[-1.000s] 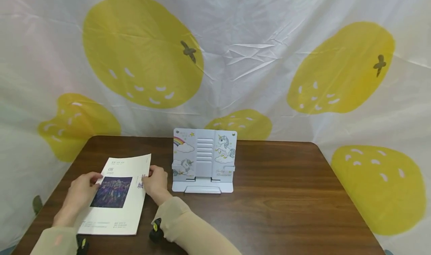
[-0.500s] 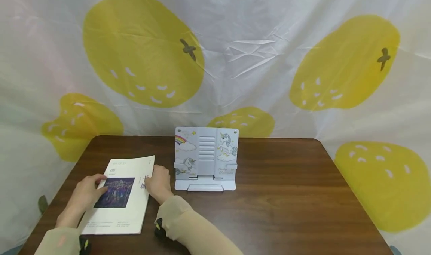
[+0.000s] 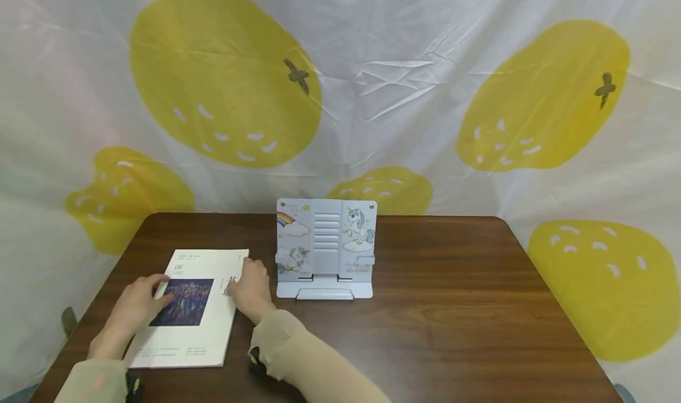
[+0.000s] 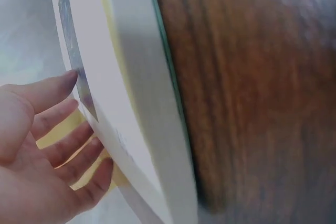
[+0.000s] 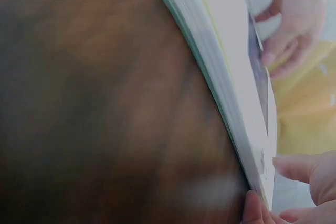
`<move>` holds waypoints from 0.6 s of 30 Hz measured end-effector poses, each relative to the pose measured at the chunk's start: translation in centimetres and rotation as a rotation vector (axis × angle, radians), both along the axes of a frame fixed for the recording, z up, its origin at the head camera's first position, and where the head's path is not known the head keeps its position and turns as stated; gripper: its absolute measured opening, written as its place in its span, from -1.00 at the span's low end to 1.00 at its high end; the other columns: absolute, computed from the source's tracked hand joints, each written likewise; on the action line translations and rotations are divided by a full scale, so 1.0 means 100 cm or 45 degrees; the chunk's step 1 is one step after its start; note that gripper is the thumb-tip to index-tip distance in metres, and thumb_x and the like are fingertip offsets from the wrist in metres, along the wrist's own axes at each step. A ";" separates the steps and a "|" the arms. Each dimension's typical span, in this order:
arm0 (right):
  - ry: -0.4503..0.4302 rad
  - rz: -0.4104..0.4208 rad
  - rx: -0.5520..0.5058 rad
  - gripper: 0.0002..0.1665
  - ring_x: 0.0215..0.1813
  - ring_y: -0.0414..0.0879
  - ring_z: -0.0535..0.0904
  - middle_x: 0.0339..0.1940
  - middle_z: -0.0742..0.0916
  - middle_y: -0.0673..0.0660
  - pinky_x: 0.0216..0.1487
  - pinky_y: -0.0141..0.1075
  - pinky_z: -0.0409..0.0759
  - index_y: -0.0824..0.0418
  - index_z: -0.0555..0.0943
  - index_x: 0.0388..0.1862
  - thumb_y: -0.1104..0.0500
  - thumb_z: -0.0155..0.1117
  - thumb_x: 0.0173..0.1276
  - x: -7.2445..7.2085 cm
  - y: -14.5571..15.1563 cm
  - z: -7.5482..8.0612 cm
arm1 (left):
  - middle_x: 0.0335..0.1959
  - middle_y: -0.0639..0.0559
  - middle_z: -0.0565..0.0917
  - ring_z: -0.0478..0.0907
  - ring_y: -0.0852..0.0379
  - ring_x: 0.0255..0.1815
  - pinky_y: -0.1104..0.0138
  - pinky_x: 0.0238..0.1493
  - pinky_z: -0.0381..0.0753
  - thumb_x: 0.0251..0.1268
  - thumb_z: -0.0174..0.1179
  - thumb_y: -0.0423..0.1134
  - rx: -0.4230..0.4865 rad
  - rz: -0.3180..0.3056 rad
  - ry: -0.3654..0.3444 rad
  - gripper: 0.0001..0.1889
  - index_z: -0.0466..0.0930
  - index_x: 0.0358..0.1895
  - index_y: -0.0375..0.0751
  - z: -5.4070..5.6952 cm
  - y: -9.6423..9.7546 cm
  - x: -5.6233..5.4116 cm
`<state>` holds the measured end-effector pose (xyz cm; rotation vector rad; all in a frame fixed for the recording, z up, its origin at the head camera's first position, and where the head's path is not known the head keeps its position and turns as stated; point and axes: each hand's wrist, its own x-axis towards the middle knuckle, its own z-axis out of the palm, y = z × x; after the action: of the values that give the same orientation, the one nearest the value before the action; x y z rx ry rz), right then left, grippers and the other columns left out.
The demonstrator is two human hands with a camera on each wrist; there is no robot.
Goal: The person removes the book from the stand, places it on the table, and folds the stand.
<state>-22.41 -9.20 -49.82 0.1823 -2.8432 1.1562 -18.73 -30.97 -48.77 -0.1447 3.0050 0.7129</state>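
Resting at the left of the desk (image 3: 452, 320), a white book (image 3: 188, 308) is clasped along its left edge by the left hand (image 3: 135, 304) and pinched at its right edge by the right hand (image 3: 252, 289), which is placed between it and a unicorn-printed stand (image 3: 326, 243). Behind, a fruit-patterned cloth (image 3: 383, 119) is hung.

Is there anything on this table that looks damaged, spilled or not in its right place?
Nothing stands out on the table. The book shows no tear I can see, the unicorn-printed stand is up on its base, and no spill is visible. Only the cloth behind has creases.
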 end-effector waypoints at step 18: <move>0.341 0.400 0.287 -0.38 0.26 -0.03 0.47 0.35 0.47 0.14 0.08 -0.16 0.56 0.10 0.39 0.40 -0.07 0.15 0.43 0.044 0.053 0.037 | 0.19 -0.65 0.23 0.21 -0.60 0.20 -0.41 0.07 0.24 0.26 0.29 -0.08 -0.088 -0.009 -0.205 -0.22 0.16 0.35 -0.53 0.013 0.010 0.002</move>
<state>-18.05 -3.93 -46.08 0.7585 -2.7564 0.7719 -18.54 -29.94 -47.51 -0.1843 2.8756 0.5671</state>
